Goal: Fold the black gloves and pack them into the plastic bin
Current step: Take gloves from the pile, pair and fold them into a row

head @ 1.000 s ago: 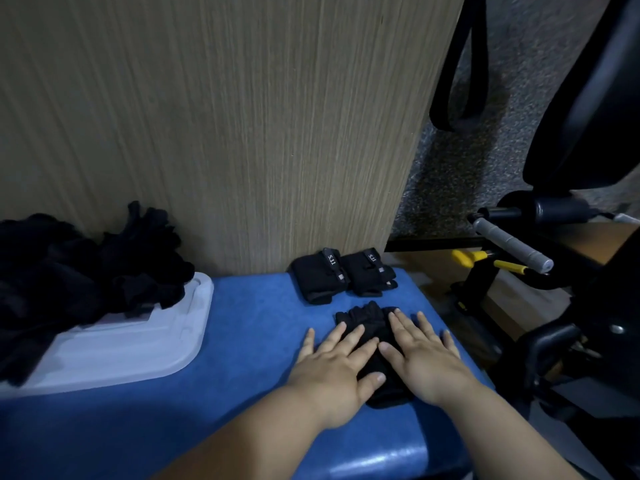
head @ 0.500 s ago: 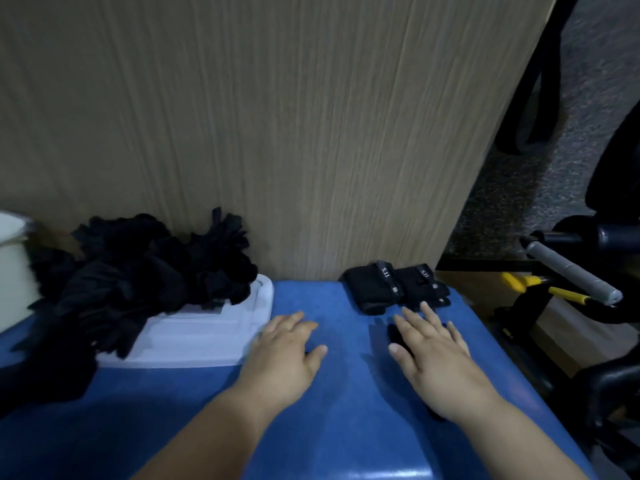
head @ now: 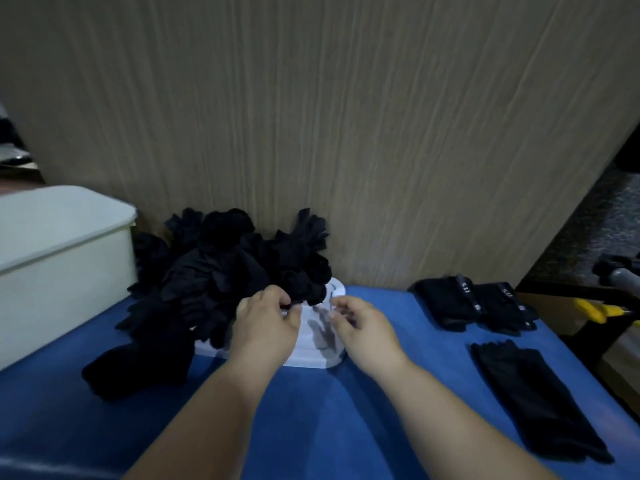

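A heap of loose black gloves (head: 225, 271) lies on a white lid (head: 311, 351) against the wooden panel and spills left onto the blue padded surface (head: 346, 427). My left hand (head: 266, 327) pinches a glove at the heap's front right edge. My right hand (head: 363, 332) hovers just beside it over the lid with its fingers curled; motion blur hides whether it holds anything. One glove (head: 533, 396) lies flat at the right. Two folded gloves (head: 450, 303) (head: 502, 306) sit side by side at the back right. The pale plastic bin (head: 62, 271) stands at the left.
A tall wooden panel (head: 311, 133) closes off the back of the surface. Past the right edge are a grey handle (head: 620, 275) and a yellow part (head: 599, 311) of some equipment, with dark floor behind.
Both hands have left the flat glove at the right and moved left to the heap on the lid. My view has swung left, bringing the bin into sight.
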`<action>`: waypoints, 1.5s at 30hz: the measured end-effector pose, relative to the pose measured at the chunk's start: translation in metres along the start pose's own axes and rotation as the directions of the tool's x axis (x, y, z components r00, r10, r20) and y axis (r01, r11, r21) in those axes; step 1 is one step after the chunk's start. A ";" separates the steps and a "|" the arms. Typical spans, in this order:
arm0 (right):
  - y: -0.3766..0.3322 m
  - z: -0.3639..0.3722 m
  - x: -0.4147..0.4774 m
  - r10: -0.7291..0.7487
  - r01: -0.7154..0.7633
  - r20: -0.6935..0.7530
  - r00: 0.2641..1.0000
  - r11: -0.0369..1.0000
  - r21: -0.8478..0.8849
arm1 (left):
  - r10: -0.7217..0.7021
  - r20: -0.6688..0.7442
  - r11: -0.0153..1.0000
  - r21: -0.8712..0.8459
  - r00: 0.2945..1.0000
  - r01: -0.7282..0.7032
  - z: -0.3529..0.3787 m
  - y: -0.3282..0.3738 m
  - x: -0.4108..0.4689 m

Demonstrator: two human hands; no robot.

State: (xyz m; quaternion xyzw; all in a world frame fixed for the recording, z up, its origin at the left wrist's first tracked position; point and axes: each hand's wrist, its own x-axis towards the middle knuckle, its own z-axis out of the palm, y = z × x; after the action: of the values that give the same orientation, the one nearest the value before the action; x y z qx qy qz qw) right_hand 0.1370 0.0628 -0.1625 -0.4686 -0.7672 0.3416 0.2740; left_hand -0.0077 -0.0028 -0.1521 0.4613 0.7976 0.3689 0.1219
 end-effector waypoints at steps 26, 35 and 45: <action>-0.073 0.014 0.071 0.218 -0.140 -0.118 0.969 0.873 0.468 | 0.001 0.097 0.954 -0.299 0.995 0.029 -0.005 -0.004 0.017; -0.025 -0.045 -0.004 0.300 -0.215 -0.021 0.954 0.729 0.650 | 0.171 0.057 0.810 -0.577 0.984 -0.108 0.011 0.038 -0.011; 0.045 -0.098 -0.082 0.272 -0.176 -0.023 0.962 0.682 0.710 | 0.317 0.358 0.763 -0.646 0.878 -0.012 0.062 0.069 -0.060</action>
State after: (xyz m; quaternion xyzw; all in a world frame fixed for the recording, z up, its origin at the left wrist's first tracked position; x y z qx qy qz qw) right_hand 0.2672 0.0293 -0.1458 -0.4403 -0.4977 0.6075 0.4351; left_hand 0.1030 -0.0019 -0.1556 0.5364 0.5338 0.5059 0.4139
